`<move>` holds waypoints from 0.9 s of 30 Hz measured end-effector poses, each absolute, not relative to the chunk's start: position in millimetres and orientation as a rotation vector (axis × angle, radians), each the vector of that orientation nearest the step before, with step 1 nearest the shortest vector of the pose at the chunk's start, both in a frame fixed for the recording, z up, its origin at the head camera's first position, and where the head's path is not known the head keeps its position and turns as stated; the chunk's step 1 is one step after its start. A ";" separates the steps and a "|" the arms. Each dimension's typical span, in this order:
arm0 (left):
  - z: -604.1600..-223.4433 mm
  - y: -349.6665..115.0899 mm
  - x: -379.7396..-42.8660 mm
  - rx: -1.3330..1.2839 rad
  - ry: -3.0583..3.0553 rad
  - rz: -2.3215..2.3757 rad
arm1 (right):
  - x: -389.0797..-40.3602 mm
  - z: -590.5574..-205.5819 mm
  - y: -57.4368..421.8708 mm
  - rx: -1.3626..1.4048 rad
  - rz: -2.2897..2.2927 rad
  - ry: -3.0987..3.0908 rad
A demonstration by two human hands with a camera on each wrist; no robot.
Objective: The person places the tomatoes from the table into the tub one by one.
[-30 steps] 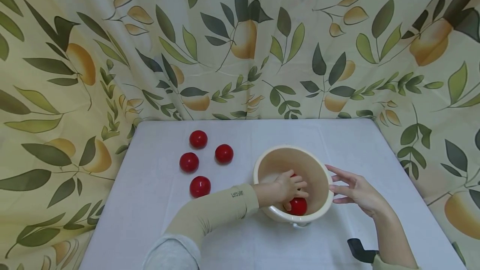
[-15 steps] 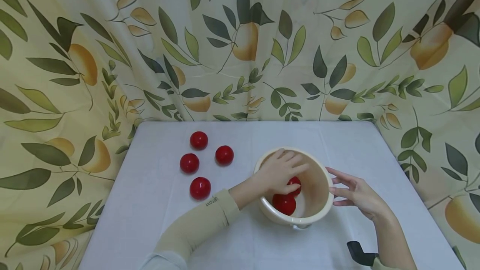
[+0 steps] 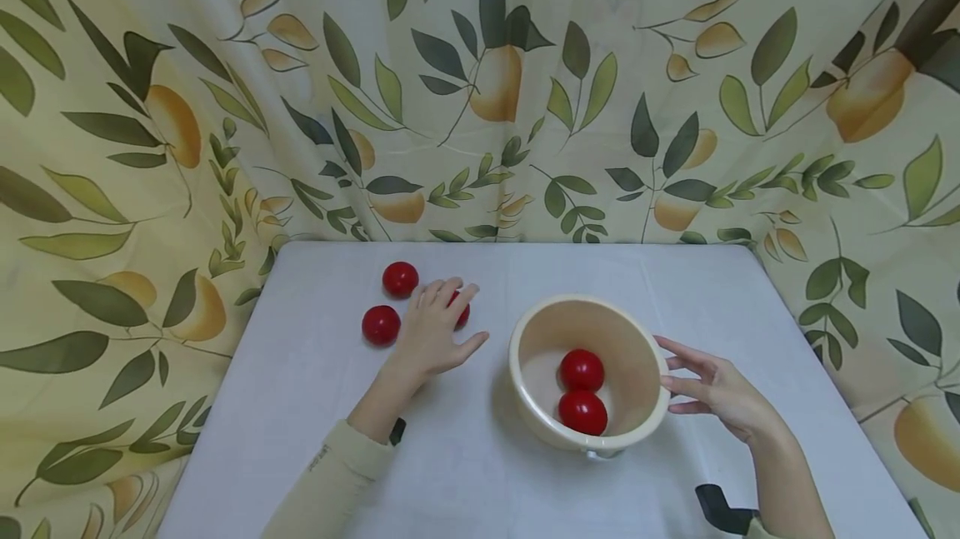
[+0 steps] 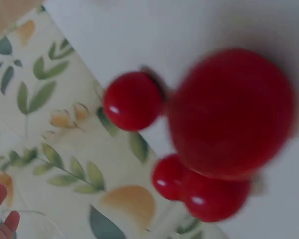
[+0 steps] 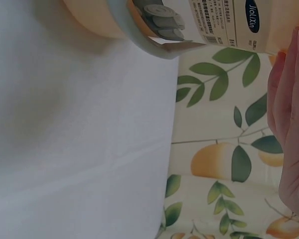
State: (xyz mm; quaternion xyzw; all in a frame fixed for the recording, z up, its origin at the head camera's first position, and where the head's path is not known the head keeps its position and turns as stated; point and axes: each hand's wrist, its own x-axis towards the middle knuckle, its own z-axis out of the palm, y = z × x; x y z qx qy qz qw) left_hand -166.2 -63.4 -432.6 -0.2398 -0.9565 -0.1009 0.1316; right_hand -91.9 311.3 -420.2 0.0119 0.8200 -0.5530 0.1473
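My left hand (image 3: 431,335) spread its fingers; my right hand (image 3: 720,393), fingers extended, touched the cream bucket (image 3: 581,324) at its three o'clock. The head view showed three red balls (image 3: 381,326) from my left's nine to one o'clock; the left-wrist view, four. The bucket held two balls (image 3: 582,412); only the right-wrist view showed its label (image 5: 217,20).

Hanging leaf-print fabric (image 3: 555,122), white table (image 3: 465,464)
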 end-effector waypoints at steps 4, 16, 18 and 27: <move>-448.9 -90.3 -154.7 -0.581 -2.851 -0.319 | -91.4 -420.1 312.1 0.036 -1.586 2.360; -511.2 -145.5 -130.1 -0.416 -3.007 -0.326 | -91.0 -420.3 311.8 0.022 -1.582 2.376; -518.6 -149.0 -127.6 -0.393 -3.033 -0.326 | -91.1 -420.4 311.8 0.018 -1.583 2.379; -540.3 -159.2 -122.5 -0.279 -3.091 -0.349 | -92.1 -420.0 311.5 0.025 -1.579 2.377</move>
